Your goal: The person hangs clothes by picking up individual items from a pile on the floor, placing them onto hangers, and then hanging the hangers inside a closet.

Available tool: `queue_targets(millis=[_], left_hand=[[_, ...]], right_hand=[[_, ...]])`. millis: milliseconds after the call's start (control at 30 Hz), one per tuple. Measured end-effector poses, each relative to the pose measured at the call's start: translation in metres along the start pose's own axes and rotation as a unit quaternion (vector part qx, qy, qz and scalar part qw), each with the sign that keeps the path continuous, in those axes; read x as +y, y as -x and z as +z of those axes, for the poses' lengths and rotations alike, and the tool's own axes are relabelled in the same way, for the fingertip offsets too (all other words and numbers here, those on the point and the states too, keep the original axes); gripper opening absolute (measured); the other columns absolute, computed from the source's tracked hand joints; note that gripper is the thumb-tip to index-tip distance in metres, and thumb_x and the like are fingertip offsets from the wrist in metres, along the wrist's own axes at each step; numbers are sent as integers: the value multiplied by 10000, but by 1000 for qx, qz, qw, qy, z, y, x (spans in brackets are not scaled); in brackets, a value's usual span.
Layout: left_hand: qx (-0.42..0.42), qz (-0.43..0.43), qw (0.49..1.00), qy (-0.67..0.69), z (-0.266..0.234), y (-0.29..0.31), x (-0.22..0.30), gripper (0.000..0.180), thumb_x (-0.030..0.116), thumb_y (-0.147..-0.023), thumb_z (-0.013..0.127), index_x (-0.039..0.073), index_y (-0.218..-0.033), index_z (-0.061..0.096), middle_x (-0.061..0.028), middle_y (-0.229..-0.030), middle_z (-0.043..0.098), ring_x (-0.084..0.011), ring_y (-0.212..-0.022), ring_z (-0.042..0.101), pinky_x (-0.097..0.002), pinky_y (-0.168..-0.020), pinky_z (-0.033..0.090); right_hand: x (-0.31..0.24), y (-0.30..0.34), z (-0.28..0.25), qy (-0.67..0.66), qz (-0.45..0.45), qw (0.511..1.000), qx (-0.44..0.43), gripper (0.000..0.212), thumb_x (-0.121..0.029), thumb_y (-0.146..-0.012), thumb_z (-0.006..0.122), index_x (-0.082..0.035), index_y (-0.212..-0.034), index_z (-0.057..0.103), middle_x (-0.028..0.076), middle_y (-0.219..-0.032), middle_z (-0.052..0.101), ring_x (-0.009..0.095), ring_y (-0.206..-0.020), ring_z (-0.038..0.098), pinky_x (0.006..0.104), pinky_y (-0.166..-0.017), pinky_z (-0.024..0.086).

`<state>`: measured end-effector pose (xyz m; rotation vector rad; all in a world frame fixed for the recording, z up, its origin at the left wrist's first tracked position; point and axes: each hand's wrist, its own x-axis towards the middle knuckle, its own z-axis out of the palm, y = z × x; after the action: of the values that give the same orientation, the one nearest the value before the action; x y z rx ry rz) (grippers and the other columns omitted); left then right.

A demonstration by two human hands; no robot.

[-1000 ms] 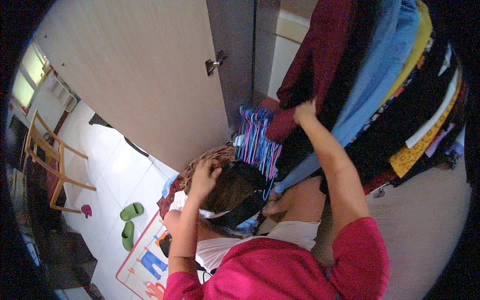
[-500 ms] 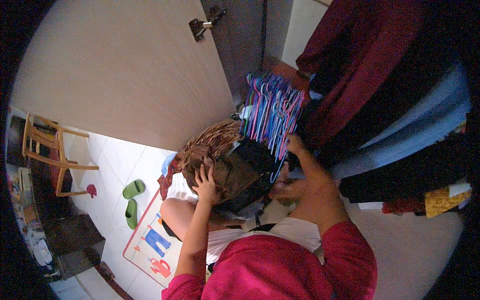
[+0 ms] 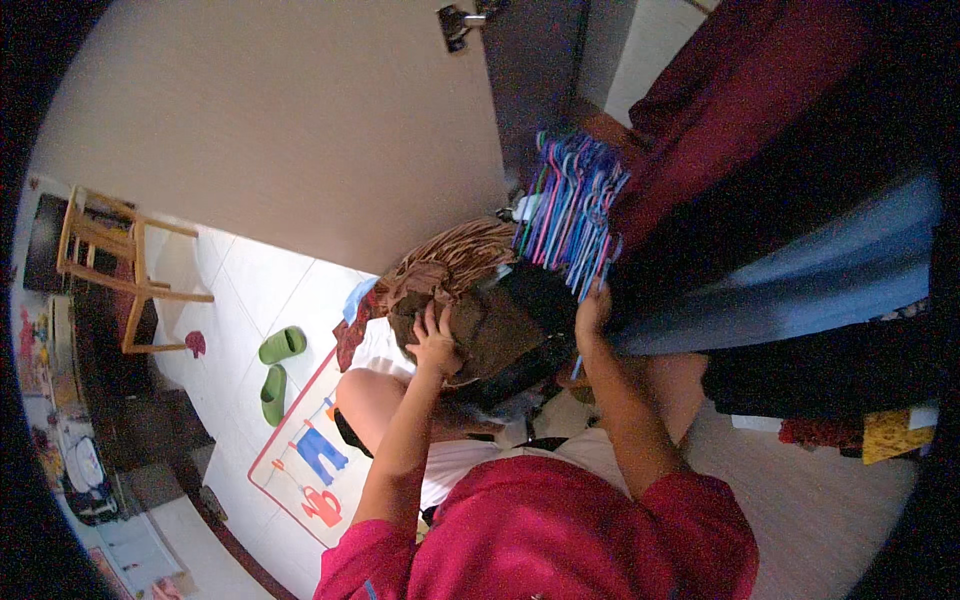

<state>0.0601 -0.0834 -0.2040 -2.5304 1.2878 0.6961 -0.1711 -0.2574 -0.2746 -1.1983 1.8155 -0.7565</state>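
Note:
My left hand (image 3: 436, 345) lies with fingers spread on a crumpled brown cloth or bag (image 3: 500, 335) in front of my knees. Its exact kind is hard to make out. Close to the nearest end of a dense row of hangers (image 3: 570, 205), mostly blue and purple with some pink, my right hand (image 3: 592, 315) is closed. A thin light-blue hanger (image 3: 577, 366) shows just below that hand, its upper part hidden behind the fingers. Behind the brown bundle curves a brown wicker basket rim (image 3: 455, 252).
A pale wooden door (image 3: 290, 120) stands ajar at upper left. Dark red, black and blue garments (image 3: 800, 290) hang on the right. Green slippers (image 3: 282, 346), a printed mat (image 3: 320, 455) and a wooden chair (image 3: 130, 270) are on the left.
The whole view has shifted, so the hangers and door appear farther right. My right hand has moved slightly nearer to me along the hangers. The left hand stays on the brown bundle.

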Motion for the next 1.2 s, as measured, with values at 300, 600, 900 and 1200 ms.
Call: queue_targets(millis=[300,600,900,1200], left_hand=[[159,43,984,72,-35,51,-5,583,97,-584,696,116,-1124,477,-102,-1220,366,-357,-1126,342,-523,-805,395],[173,-5,787,593,-143,158,-29,364,135,-814,551,-17,-1136,471,-104,-1009,587,-160,-869,549,-269,-738,423],[258,207,333,883,-147,186,-88,381,320,-907,395,12,-1118,471,-169,-1079,542,-315,-984,513,-420,-911,376],[184,349,533,749,-201,234,-86,285,299,-774,515,15,-793,496,-73,-775,522,-199,-717,509,-332,-667,420]], right_hand=[[-20,156,-24,-169,-133,975,-62,266,-210,-903,451,-3,-1045,542,106,-1013,583,200,-939,526,307,-845,389],[-76,177,-51,-176,-226,948,-140,197,-158,-882,491,-20,-979,593,20,-828,599,92,-734,517,237,-663,418],[-85,191,-66,-187,-207,947,-160,190,-143,-869,511,-14,-990,579,-32,-765,527,47,-618,424,206,-547,345],[-50,162,-55,-308,-85,914,-248,123,-152,-855,516,-37,-850,560,9,-733,530,125,-666,473,270,-626,396]])
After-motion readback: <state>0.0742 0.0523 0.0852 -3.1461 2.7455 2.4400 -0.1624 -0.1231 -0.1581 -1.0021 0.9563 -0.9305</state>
